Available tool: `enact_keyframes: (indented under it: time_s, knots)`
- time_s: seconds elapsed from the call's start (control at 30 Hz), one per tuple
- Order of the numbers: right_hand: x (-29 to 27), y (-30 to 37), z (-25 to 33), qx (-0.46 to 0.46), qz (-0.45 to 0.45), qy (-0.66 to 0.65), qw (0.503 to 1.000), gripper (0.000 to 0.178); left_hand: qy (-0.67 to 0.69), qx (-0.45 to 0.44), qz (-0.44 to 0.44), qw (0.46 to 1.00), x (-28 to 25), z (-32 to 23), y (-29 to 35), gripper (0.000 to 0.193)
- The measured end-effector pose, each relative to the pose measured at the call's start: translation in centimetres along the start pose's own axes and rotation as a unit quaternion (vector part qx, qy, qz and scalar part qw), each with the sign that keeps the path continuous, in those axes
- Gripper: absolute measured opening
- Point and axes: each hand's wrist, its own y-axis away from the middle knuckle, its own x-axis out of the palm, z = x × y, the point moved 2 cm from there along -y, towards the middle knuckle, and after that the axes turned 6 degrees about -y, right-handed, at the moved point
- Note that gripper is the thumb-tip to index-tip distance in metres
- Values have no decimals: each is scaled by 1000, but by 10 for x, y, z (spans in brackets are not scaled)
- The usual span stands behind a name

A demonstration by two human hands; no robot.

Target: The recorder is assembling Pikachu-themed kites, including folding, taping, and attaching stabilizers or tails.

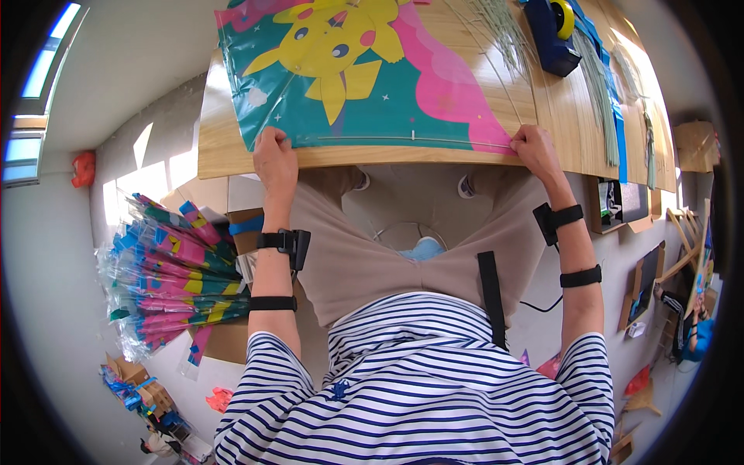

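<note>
A glossy printed plastic sheet [372,116] lies on the wooden table, teal and pink with a yellow cartoon figure. Along its near edge runs a thin pale rod [457,140], with a small white piece [413,135] around its middle. My left hand [274,151] is closed at the sheet's near left corner, fingers pinched on the edge; whether the rod's end is in them too is hidden. At the near right corner my right hand [535,147] pinches the rod's right end against the pink part of the sheet.
The wooden table [221,151] ends just before my lap. Bundles of thin sticks [500,35] and a dark blue tape dispenser [552,39] with yellow tape lie at the back right. Many folded colourful sheets in clear wrapping [178,271] fill a cardboard box on my left.
</note>
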Motion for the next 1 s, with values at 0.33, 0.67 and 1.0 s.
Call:
enact_keyframes:
  time_s: [0.33, 0.67, 1.0]
  knots:
    - [-1, -1, 3, -10, 0, 4, 1000, 16, -25, 196, 43, 979, -4, -14, 38, 31]
    - [-2, -1, -6, 2, -10, 57, 998, 17, -22, 189, 64, 980, -4, -14, 34, 33]
    - [5, 5, -7, 30, -46, 88, 995, 17, -17, 194, 58, 979, -5, -13, 37, 33]
